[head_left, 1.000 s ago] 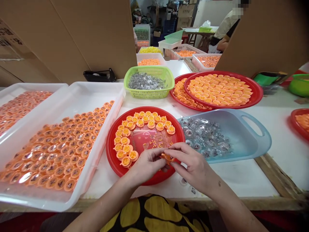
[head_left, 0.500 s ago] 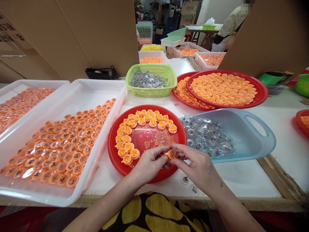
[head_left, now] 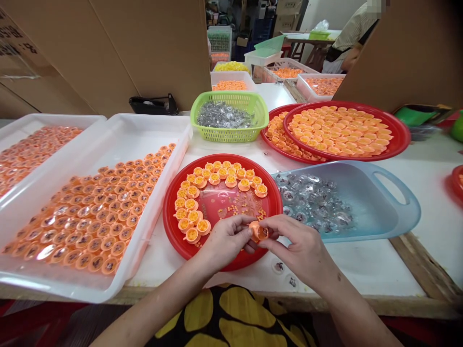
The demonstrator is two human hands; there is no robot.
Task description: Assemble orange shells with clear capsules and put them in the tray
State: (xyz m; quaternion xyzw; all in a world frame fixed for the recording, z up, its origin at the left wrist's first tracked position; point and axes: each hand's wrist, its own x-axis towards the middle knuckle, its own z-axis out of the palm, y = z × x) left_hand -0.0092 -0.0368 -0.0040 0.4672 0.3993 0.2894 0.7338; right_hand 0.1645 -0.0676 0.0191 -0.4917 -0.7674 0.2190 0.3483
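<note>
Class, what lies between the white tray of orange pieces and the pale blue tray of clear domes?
In the head view, a red plate lies between them, carrying an arc of orange cups around loose orange granules.

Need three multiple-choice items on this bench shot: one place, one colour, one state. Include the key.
1. The small orange plastic cup between the left hand and right hand is above:
A) a white plastic tray
B) the round red plastic tray
C) a pale-blue plastic tray

2. The small pieces in the green mesh basket look:
A) yellow
B) orange
C) silvery and clear

3. The small orange cups on the red tray sit:
A) in an arc, yellow centres up
B) stacked in one tower
C) sealed in a bag

1 B: red tray shows beneath it.
2 C: the pieces glint silver.
3 A: they curve along the rim.
</note>
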